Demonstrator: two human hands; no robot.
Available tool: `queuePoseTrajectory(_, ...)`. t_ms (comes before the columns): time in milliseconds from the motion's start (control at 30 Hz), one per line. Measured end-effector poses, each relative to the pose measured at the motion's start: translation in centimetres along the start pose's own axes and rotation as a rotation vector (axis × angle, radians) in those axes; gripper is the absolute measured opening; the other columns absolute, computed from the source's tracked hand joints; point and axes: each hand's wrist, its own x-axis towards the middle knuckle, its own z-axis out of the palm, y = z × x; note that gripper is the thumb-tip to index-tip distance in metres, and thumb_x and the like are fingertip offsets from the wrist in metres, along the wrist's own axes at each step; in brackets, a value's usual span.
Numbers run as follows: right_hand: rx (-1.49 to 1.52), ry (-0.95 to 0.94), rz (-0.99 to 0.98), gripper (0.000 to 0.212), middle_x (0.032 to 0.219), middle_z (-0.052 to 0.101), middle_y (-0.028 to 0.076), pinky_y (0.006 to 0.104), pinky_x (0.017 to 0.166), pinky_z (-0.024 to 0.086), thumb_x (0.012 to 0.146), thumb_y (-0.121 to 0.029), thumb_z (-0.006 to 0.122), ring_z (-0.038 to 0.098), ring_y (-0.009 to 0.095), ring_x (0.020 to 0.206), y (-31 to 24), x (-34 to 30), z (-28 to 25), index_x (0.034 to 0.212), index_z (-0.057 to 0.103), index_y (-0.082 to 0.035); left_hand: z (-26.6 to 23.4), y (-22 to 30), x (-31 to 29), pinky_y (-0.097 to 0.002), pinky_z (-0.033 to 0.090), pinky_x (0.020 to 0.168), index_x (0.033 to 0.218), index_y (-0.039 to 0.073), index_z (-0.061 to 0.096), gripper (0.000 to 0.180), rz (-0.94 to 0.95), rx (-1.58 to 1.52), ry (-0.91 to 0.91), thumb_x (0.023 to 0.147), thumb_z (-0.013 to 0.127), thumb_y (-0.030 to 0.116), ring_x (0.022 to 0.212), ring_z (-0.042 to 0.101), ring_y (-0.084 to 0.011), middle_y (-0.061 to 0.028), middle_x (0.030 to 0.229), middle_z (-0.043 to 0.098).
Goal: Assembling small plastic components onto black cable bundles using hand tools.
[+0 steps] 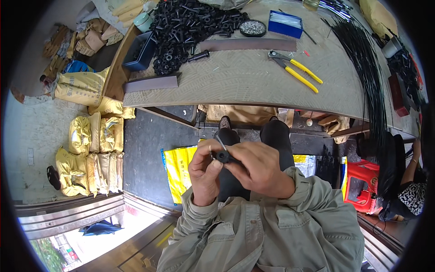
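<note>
The small black round-ended plastic-looking part with a dark central hole (pixel 222 156) sits right between the two hands, in front of the person's chest and above the lap. Its round face turns up toward the camera, while its narrower body seems to run off to the right and slightly down, in under the right fingers, so the long axis points into the right hand (pixel 259 164). That hand grasps the body, with its thumb and forefinger on either side. The left hand (pixel 205 167) comes in from the opposite side, its thumb tip touching the lower left edge of the round face, its fingers curled in a pinch; what else they hold behind the part, I cannot tell.

The relation that matters most is at the rim: a thin, pale grey, straight strip (pixel 221 142) stands just above the round face, slanting from upper left down to lower right, its lower end close to the part. Whether it enters the part or merely passes behind it cannot be made out, nor which hand grips it. Both hands are about equally near, the left fingertips slightly closer to the face, the right hand closer to the body
</note>
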Motion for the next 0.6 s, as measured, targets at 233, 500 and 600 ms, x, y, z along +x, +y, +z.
queuePoseTrajectory(233,0.188,-0.151,0.319,0.043,0.090,0.058,0.011,0.0302,0.055,0.050,0.068,-0.009,0.072,0.062,0.022,0.066,2.0,-1.8,2.5,0.107,0.052,-0.004,0.8,-0.9,-2.0,-0.0244,0.045,0.087,0.125,-0.006,0.050,0.036,-0.122,0.569,0.138,0.089,0.049,-0.002,0.099,0.059,-0.0150,-0.0143,0.113,0.062)
queuePoseTrajectory(500,0.290,-0.037,0.077,0.042,0.092,0.060,0.011,0.0317,0.058,0.051,0.069,0.004,0.070,0.062,0.025,0.072,0.7,-2.8,1.9,0.109,0.059,0.000,-1.2,2.9,-2.3,-0.0361,0.043,0.096,0.126,-0.009,0.042,0.037,0.148,0.459,-0.086,0.093,0.044,0.008,0.109,0.058,-0.0280,-0.0252,0.117,0.058)
queuePoseTrajectory(600,0.236,-0.045,-0.018,0.035,0.084,0.062,0.010,0.0329,0.056,0.048,0.068,0.005,0.069,0.061,0.025,0.071,1.0,-2.4,2.4,0.102,0.064,0.001,-1.5,3.3,-2.0,-0.0436,0.030,0.106,0.121,-0.009,0.045,0.039,0.240,0.599,-0.123,0.092,0.048,0.017,0.114,0.055,-0.0307,-0.0260,0.115,0.059)
